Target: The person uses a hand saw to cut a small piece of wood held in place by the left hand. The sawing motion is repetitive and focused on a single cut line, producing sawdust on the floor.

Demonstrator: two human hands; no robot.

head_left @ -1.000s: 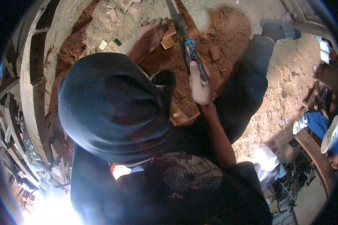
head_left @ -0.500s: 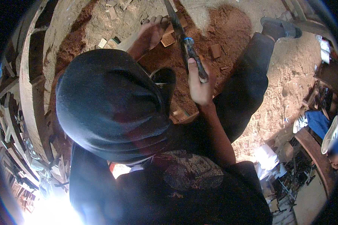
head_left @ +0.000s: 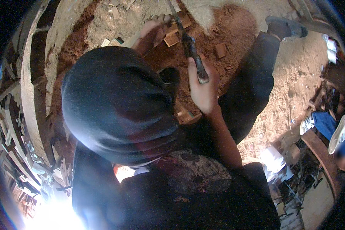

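My right hand [head_left: 204,86] is closed round the dark, worn handle of a long-bladed hand tool [head_left: 191,53]. The thin blade points away, toward the top edge, and passes just right of my left hand. Whether it is a saw or a long knife I cannot tell. My left hand [head_left: 154,33] lies beyond the hood with its fingers bent over a pale strip of wood [head_left: 129,40]. The undersides of those fingers are hidden. Cut wood blocks [head_left: 171,39] lie beside that hand, close to the blade.
Reddish sawdust [head_left: 234,27] covers the ground, with a small block [head_left: 219,50] on it. My dark hood [head_left: 119,103] blocks much of the left side. A sandalled foot [head_left: 285,27] is at the far right. Timber [head_left: 36,115] lines the left; clutter lies right.
My right hand has drawn slightly back toward me. The blade has turned and now looks thinner. The hood has shifted a little right; my left hand is almost unmoved.
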